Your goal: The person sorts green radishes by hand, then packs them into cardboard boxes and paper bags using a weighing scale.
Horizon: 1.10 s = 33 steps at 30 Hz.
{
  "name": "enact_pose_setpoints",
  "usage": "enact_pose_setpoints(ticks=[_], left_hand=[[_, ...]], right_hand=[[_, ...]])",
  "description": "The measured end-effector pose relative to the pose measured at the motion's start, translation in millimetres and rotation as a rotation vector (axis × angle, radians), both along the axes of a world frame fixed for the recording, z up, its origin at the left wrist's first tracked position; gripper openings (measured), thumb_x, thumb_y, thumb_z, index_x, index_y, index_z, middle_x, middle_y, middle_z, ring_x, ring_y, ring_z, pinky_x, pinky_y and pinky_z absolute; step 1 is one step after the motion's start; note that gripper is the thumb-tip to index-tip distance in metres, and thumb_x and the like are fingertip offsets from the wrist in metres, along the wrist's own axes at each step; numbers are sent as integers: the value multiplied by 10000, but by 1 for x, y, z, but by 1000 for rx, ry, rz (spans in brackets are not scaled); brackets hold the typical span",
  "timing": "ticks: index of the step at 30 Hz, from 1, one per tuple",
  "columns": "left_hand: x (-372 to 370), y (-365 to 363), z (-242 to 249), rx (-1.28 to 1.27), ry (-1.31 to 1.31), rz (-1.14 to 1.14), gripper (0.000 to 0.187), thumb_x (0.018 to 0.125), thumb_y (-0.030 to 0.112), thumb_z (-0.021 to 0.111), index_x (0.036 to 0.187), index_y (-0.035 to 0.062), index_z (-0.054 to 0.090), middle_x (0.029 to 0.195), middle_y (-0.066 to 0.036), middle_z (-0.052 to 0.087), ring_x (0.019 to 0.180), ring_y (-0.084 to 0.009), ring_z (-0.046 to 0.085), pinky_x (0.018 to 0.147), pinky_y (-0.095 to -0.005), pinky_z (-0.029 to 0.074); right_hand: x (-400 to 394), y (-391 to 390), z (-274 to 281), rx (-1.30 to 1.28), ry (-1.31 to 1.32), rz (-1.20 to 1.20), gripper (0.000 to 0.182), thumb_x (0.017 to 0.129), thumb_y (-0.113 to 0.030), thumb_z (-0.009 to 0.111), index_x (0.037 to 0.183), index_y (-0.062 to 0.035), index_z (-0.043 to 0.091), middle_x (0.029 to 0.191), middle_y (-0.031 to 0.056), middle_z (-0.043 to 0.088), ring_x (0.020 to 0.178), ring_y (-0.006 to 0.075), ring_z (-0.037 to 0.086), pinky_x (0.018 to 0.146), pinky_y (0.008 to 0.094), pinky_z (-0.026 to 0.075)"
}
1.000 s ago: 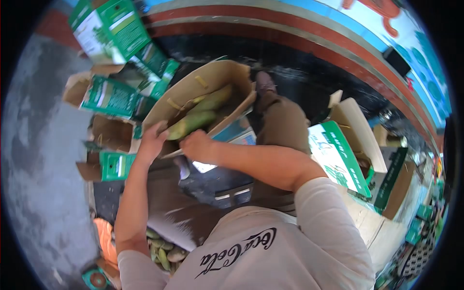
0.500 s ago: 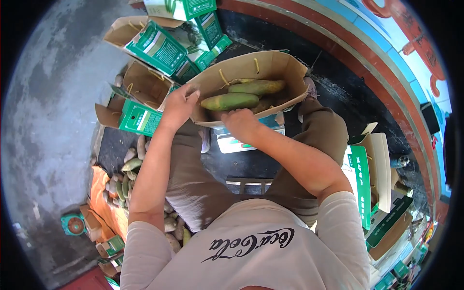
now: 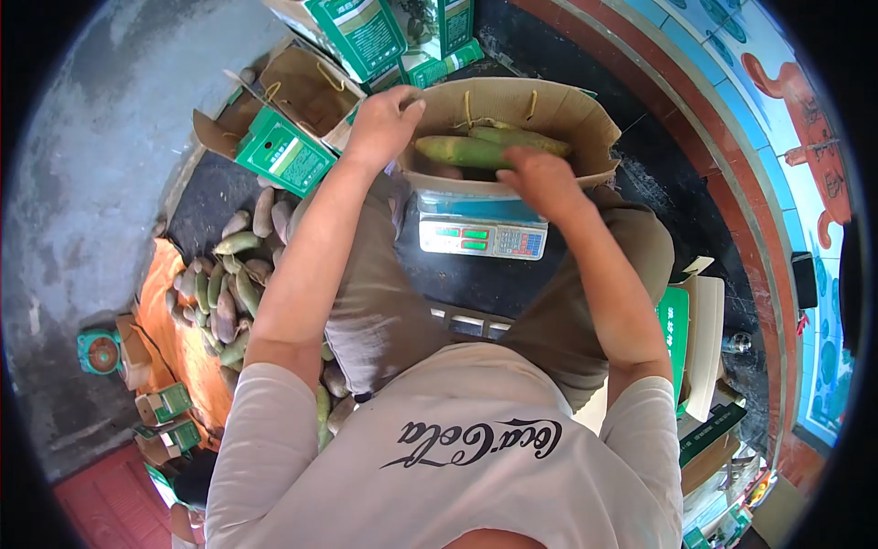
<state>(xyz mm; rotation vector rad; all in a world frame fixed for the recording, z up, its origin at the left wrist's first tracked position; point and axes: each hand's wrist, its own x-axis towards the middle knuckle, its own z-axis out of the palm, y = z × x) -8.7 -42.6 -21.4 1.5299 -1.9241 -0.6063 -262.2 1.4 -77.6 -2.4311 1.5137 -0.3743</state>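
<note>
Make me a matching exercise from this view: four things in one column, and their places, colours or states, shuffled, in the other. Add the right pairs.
Column one
1. Scale
2. Sheet on the floor at left
3. Left hand
4. Right hand

Column two
A. Over the near side of the open cardboard box, fingers by the green vegetables
B. Orange
C. At the left end of the open cardboard box
D. Displays lit green

Right pairs: 1-D, 2-B, 3-C, 4-A
</note>
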Motion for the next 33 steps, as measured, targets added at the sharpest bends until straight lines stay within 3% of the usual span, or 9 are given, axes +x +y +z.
enact_pose_setpoints(ticks=[5,9,10,15,18,21,27,33], left_hand=[[0,1,0,-61,-38,9,289,892,246,560,1078,44,648,996,-181,665,930,-301,637,849,-356,476],[0,3,-1,-80,-32,8,292,890,259,559,1080,57,651,996,-178,664,929,-309,635,849,-361,475],[-2,4,-2,-112,7,20,271,858,256,564,1021,66,668,950,-197,663,915,-369,621,832,-413,482],[-2,4,-2,-87,-30,24,293,888,264,560,1083,65,652,1024,-164,663,959,-303,631,875,-349,471],[-1,7,-3,-89,-42,35,295,890,271,560,1083,69,655,1038,-154,664,965,-297,632,879,-348,470],[1,9,-3,-104,-58,36,294,890,273,560,1083,74,657,1036,-144,668,955,-282,636,875,-342,472],[1,11,-3,-95,-22,53,289,889,269,561,1080,78,663,1006,-125,682,927,-235,646,859,-321,479],[-2,13,-4,-115,54,41,259,900,218,566,1070,49,664,997,-100,696,923,-173,648,855,-292,483]], right_hand=[[-40,0,22,-86,-27,-58,258,850,-264,618,1007,-60,608,957,153,648,918,327,629,773,436,498],[-69,0,48,3,-164,-142,236,862,-220,609,1019,-44,628,933,165,663,884,329,641,764,405,497],[-75,0,52,18,-206,-177,235,864,-211,607,1022,-40,633,924,168,666,876,328,644,763,394,498],[-104,5,31,108,-303,-343,226,862,-194,612,1013,-33,660,899,170,675,841,309,656,750,354,501],[-94,14,36,-34,-238,-334,209,886,-167,605,1019,-11,645,819,111,659,731,160,618,693,280,478],[-92,17,38,-63,-290,-382,201,855,-189,617,967,-30,669,858,159,674,799,283,658,732,342,499],[-100,22,37,-187,-430,-485,181,859,-200,610,952,-56,670,819,157,661,761,289,652,698,354,498],[-92,32,39,-275,-392,-510,163,858,-199,603,929,-65,663,819,154,655,765,315,643,688,364,495]])
